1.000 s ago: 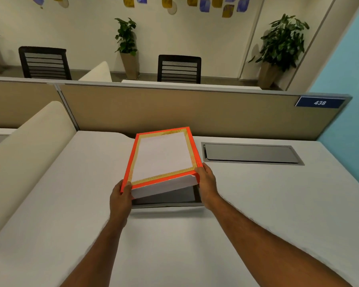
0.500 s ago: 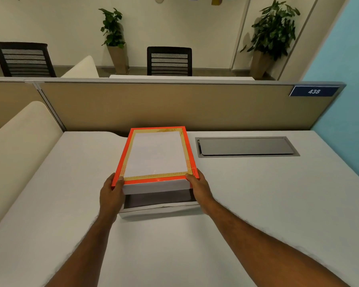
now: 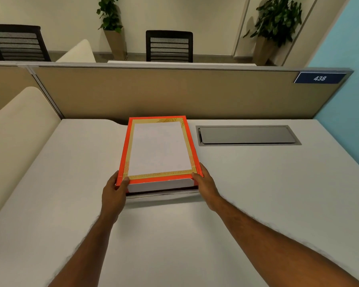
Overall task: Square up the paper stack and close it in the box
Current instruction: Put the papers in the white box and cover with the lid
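Observation:
The box lid, orange-bordered with a yellow band and a white middle, lies nearly flat over the box base. Only the base's pale near rim shows, under a thin dark gap. My left hand grips the lid's near left corner. My right hand grips the near right corner. Under its orange edge the lid's white front wall faces me. The paper stack is hidden beneath the lid.
The box sits on a white desk close to the tan partition. A grey cable hatch is set into the desk right of the box. A cream curved divider borders the left side.
The lid's near edge has come down toward the base, so the dark gap under it has shrunk. Both hands have kept hold of the near corners.

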A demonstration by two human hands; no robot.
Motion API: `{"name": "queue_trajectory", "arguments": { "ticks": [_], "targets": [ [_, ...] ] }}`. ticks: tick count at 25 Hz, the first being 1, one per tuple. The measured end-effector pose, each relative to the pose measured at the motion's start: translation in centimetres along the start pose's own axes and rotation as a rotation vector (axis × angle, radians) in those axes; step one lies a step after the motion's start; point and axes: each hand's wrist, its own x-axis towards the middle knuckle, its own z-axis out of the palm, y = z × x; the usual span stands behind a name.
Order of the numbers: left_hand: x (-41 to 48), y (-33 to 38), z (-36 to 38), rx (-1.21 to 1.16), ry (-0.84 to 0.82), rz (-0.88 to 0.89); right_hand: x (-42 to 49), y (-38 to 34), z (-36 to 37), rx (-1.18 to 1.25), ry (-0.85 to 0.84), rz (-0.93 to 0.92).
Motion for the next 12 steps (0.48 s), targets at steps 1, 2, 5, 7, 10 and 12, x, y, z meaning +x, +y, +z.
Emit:
{"name": "queue_trajectory", "arguments": {
  "ticks": [1,2,5,7,10,12],
  "targets": [
    [-0.5,-0.3,0.0,-0.003,0.005,0.000,-0.3,0.4,-0.1,-0.004,0.006,-0.002],
    [-1.0,-0.6,0.0,-0.009,0.009,-0.003,-0.7,0.6,-0.2,-0.013,0.008,-0.005],
    [-2.1,-1.1,-0.1,-0.022,0.019,-0.012,-1.8,1.3,-0.3,-0.030,0.015,-0.013],
    [-2.5,-1.1,-0.2,-0.029,0.018,-0.019,-2.2,1.7,-0.4,-0.039,0.023,-0.019],
    [-2.6,-1.5,-0.1,-0.007,0.018,-0.020,-2.6,2.2,-0.3,-0.065,0.030,-0.011],
    [-2.7,-1.9,0.0,0.035,0.008,-0.024,-2.7,2.5,-0.4,-0.079,0.028,-0.001]
  ]
}}
